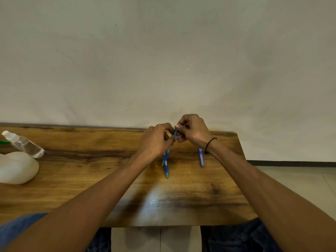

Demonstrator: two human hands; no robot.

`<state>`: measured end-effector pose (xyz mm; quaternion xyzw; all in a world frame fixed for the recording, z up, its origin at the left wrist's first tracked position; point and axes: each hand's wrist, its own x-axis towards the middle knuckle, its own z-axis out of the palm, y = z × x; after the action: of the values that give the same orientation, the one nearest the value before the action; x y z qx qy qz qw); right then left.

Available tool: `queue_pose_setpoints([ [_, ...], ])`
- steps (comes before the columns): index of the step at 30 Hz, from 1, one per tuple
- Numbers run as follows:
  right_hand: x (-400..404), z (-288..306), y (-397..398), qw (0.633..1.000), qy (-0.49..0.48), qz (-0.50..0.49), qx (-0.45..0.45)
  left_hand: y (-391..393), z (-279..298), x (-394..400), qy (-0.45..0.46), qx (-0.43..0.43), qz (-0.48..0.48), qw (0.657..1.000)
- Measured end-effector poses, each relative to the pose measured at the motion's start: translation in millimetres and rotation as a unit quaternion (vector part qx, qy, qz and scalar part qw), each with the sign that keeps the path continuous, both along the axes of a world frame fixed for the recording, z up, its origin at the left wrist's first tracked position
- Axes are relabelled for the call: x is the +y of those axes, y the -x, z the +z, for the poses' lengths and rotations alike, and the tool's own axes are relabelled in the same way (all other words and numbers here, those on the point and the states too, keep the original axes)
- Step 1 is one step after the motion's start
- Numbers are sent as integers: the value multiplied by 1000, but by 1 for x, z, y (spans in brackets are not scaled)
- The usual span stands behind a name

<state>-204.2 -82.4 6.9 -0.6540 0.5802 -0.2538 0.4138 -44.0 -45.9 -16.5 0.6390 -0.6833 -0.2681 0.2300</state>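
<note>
My left hand (156, 140) and my right hand (192, 129) meet above the far side of the wooden table (91, 179). Both pinch the upper end of a slim blue pen part (170, 146), which slants down and to the left, its lower blue end (165, 158) just above the table. A blue pen tip section (166, 171) lies on the table below it, point toward me. A short blue-violet pen piece (201, 157) lies to the right, near my right wrist with its black band.
At the table's left end lie a clear spray bottle (25, 144) on its side and a rounded white object (17, 168). A pale wall rises right behind the table. The table's right edge drops to tiled floor (291, 177).
</note>
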Motion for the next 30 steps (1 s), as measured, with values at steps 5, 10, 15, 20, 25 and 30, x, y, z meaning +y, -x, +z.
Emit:
queue_pose_setpoints([
  [5, 8, -8, -10, 999, 35, -34, 21, -3, -5, -2, 5, -14, -8, 1000],
  [10, 14, -12, -13, 998, 18, -59, 3, -5, -11, -1, 5, -29, -9, 1000],
  [15, 19, -15, -17, 996, 17, -83, -13, -6, -16, -1, 3, -36, -4, 999],
  [20, 22, -19, -18, 994, 8, -106, -23, -5, -18, 0, -1, -39, -5, 999],
  [25, 19, -19, -14, 990, -18, -127, -61, -5, -20, 1, -2, -38, -9, 999],
  [30, 12, -25, -9, 993, 3, -114, -27, -6, -25, 0, 1, -27, 0, 1000],
])
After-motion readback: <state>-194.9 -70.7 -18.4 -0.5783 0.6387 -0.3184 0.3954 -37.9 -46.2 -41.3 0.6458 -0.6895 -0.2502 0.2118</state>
